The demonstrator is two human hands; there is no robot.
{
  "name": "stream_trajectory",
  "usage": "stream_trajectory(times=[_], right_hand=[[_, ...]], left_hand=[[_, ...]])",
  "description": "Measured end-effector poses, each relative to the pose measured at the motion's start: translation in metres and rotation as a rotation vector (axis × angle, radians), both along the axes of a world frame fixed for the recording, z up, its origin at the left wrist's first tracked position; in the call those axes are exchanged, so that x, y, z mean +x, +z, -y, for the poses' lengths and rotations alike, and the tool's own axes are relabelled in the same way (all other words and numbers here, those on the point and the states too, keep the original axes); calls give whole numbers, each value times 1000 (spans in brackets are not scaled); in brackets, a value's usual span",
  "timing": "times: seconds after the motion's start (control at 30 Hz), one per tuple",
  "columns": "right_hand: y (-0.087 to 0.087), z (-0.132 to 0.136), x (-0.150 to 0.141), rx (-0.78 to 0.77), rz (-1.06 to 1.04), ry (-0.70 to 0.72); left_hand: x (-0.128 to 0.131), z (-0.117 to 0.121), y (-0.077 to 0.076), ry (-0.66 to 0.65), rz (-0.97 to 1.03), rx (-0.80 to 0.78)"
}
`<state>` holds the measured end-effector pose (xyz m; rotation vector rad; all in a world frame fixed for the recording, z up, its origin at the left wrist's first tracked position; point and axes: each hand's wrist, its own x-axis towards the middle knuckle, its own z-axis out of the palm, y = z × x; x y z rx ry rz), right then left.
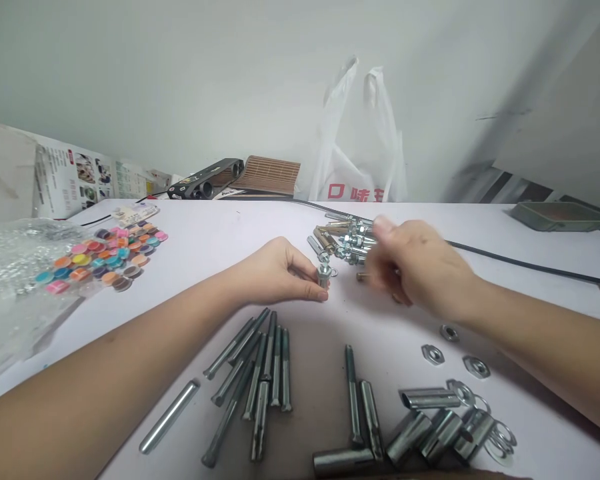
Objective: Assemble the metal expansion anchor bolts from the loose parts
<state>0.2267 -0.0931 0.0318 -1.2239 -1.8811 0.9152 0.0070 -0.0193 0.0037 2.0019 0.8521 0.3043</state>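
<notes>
Between the thumb and fingers of my left hand (293, 273) an anchor bolt (324, 272) stands upright, its nut at the top. A small ring sticks out at its right side. My right hand (413, 263) hovers to the right, fingers curled and smeared by motion, so I cannot see whether it holds anything. Just behind both hands lies a pile of assembled anchor bolts (350, 237), some silver, some brassy. In front are loose tapered bolts (253, 360), metal sleeves (423, 437), washers (503, 437) and several flanged nuts (477, 366).
At the left, colourful round discs (110, 257) lie by a clear plastic bag (20, 287). A smooth metal rod (169, 417) rests near my left forearm. A black cable (520, 259) crosses the back. Behind stand a white carrier bag (360, 153) and a green tray (560, 217).
</notes>
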Motion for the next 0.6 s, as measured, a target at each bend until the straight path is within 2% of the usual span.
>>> stream_trajectory(times=[0.07,0.1,0.23,0.33,0.4,0.5,0.6], right_hand=[[2,2,0,75,-74,-111],[2,2,-1,88,-64,-112],[-1,2,-9,85,189,47],[-4,0,-12,215,371,164],[-5,-2,-11,320,440,155],[-5,-4,-8,426,492,58],[-1,-6,-5,467,484,-36]], left_hand=[[0,0,1,4,-3,-15],[0,0,1,1,-3,-13],[1,2,3,-16,36,-1],[2,4,1,-38,81,15],[4,6,-1,-50,96,137],[8,7,-6,-44,141,419],[11,7,-9,56,213,629]])
